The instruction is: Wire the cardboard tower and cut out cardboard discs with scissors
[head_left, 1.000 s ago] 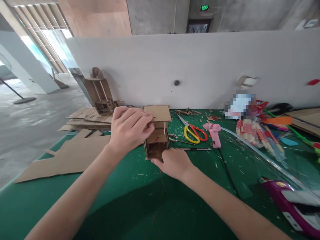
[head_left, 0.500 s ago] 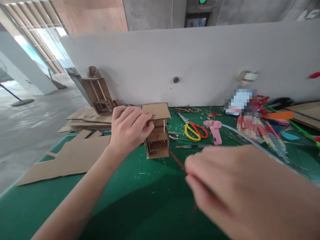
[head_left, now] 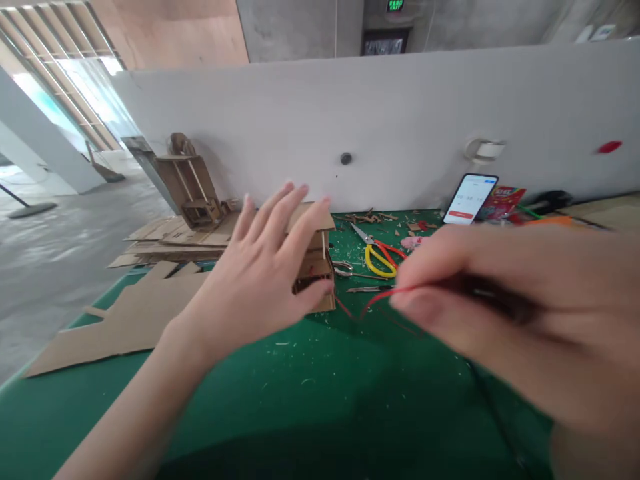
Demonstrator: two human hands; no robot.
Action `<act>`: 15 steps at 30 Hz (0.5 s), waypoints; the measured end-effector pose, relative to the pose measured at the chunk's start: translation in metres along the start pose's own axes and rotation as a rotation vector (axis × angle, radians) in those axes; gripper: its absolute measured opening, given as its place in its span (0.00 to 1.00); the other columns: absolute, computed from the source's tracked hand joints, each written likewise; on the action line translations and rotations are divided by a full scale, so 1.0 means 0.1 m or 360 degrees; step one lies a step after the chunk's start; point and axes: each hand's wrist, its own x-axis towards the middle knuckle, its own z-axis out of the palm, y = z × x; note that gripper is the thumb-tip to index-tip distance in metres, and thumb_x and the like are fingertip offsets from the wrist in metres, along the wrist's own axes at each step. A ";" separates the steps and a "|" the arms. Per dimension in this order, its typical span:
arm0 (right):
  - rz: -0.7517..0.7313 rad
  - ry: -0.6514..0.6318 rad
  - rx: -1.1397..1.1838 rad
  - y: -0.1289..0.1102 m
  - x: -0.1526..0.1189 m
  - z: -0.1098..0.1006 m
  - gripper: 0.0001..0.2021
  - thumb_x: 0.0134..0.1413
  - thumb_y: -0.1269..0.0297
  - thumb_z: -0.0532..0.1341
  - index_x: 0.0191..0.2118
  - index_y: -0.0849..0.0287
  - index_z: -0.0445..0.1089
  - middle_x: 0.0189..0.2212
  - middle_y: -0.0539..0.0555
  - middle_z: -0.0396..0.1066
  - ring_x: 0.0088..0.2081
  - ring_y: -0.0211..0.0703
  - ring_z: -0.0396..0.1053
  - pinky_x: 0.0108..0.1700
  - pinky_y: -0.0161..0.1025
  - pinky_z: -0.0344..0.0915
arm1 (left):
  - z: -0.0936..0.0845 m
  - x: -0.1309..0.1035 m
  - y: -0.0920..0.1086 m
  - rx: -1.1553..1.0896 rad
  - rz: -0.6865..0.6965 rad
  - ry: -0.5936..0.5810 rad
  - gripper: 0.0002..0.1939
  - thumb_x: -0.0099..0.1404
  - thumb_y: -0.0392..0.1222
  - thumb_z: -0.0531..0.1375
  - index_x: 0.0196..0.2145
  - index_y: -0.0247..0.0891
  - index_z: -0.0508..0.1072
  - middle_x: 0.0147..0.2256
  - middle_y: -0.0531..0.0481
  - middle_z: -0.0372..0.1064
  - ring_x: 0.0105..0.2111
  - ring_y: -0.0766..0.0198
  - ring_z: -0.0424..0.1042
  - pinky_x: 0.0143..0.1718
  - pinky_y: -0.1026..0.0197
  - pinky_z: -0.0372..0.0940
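A small cardboard structure (head_left: 320,268) with shelf-like compartments stands on the green table, partly covered by my left hand (head_left: 255,280). That hand has its fingers spread, the thumb in front of the lower compartments; whether it touches the cardboard I cannot tell. My right hand (head_left: 495,293) is closer to the camera, thumb and forefinger pinched on a thin red wire (head_left: 376,297). The wire bends in a loose curve towards the structure's lower right side. A faint darker strand lies below it.
Scissors (head_left: 383,260) with yellow and red handles, a utility knife (head_left: 367,289) and pliers (head_left: 345,269) lie right of the structure. A phone (head_left: 470,199) leans by the white partition. Flat cardboard (head_left: 130,307) and a taller cardboard model (head_left: 187,187) are at left. The pink glue gun (head_left: 414,242) is mostly hidden.
My left hand has loosened from the structure's top and spread its fingers over its front. My right hand has risen and shifted right, and the red wire now curves instead of running straight.
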 end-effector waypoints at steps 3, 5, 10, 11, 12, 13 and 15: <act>-0.0144 -0.0194 0.0070 -0.06 0.02 0.03 0.11 0.60 0.59 0.55 0.27 0.49 0.70 0.18 0.46 0.67 0.18 0.36 0.61 0.20 0.34 0.55 | -0.09 -0.05 0.28 -0.0476 0.0027 -0.0148 0.35 0.61 0.43 0.58 0.63 0.43 0.47 0.58 0.43 0.61 0.55 0.50 0.65 0.49 0.52 0.68; -0.0160 -0.0294 0.0045 0.00 0.03 0.07 0.15 0.60 0.55 0.53 0.28 0.51 0.71 0.20 0.47 0.68 0.20 0.37 0.63 0.21 0.34 0.55 | -0.13 -0.07 0.37 -0.0782 -0.0007 -0.0337 0.28 0.63 0.39 0.55 0.60 0.45 0.54 0.47 0.47 0.72 0.42 0.59 0.74 0.38 0.61 0.72; -0.0075 -0.0393 0.0114 0.33 0.11 0.03 0.14 0.58 0.51 0.55 0.30 0.52 0.73 0.17 0.45 0.65 0.17 0.33 0.59 0.18 0.32 0.51 | -0.13 -0.05 0.24 -0.1412 -0.0320 -0.0742 0.15 0.70 0.39 0.46 0.44 0.44 0.71 0.20 0.56 0.68 0.20 0.69 0.69 0.22 0.67 0.65; -0.0056 -0.0392 0.0128 0.39 0.14 0.02 0.14 0.58 0.51 0.56 0.31 0.53 0.73 0.17 0.45 0.64 0.17 0.32 0.58 0.17 0.32 0.50 | -0.12 -0.04 0.21 -0.1492 -0.0352 -0.0817 0.15 0.70 0.41 0.45 0.41 0.43 0.72 0.20 0.55 0.66 0.19 0.70 0.67 0.21 0.67 0.64; -0.0034 -0.0382 0.0149 0.45 0.17 0.01 0.14 0.58 0.52 0.56 0.31 0.54 0.72 0.17 0.45 0.64 0.17 0.32 0.58 0.17 0.32 0.49 | -0.12 -0.03 0.17 -0.1570 -0.0358 -0.0904 0.16 0.70 0.43 0.45 0.40 0.41 0.72 0.21 0.55 0.65 0.19 0.71 0.65 0.21 0.68 0.63; -0.0008 -0.0374 0.0178 0.51 0.20 0.01 0.13 0.58 0.53 0.57 0.31 0.55 0.72 0.17 0.46 0.64 0.17 0.32 0.58 0.17 0.32 0.49 | -0.11 -0.02 0.15 -0.1638 -0.0339 -0.0980 0.16 0.71 0.45 0.46 0.40 0.40 0.72 0.22 0.55 0.64 0.19 0.72 0.64 0.21 0.68 0.62; 0.0021 -0.0407 0.0306 0.61 0.25 0.02 0.13 0.58 0.54 0.57 0.32 0.56 0.72 0.19 0.47 0.65 0.18 0.31 0.59 0.17 0.31 0.50 | -0.10 0.00 0.12 -0.1686 -0.0254 -0.1048 0.18 0.71 0.47 0.45 0.39 0.38 0.71 0.24 0.54 0.64 0.21 0.72 0.62 0.24 0.68 0.61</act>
